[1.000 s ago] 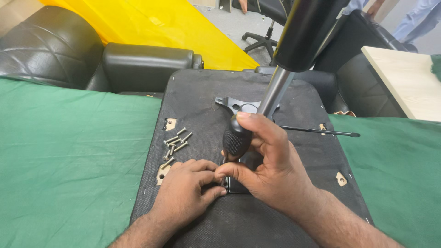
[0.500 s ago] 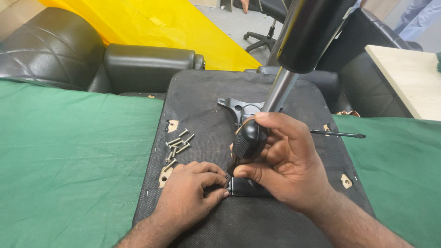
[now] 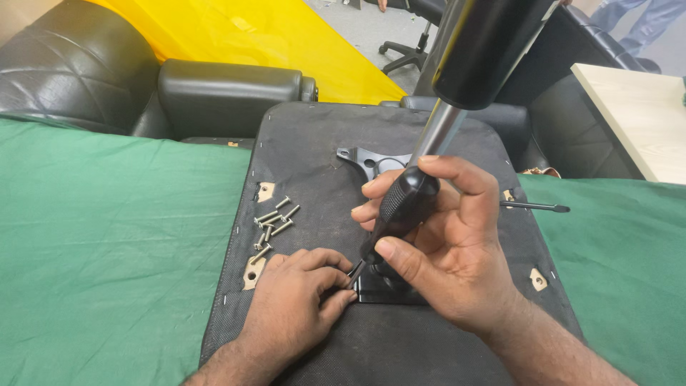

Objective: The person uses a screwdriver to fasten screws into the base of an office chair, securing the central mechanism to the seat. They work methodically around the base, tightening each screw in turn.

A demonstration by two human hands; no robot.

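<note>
Green cloth [image 3: 107, 250] — loose screws [image 3: 274, 223] beside left hand [image 3: 300, 307].

A green-clothed counter [image 3: 107, 250] carries an upturned black seat base [image 3: 314, 143]; loose screws [image 3: 273, 223] lie on that.

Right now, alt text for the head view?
The right hand grips a black screwdriver tip-down on a black bracket while the left hand steadies it on an upturned chair seat. Loose screws lie left.
</note>
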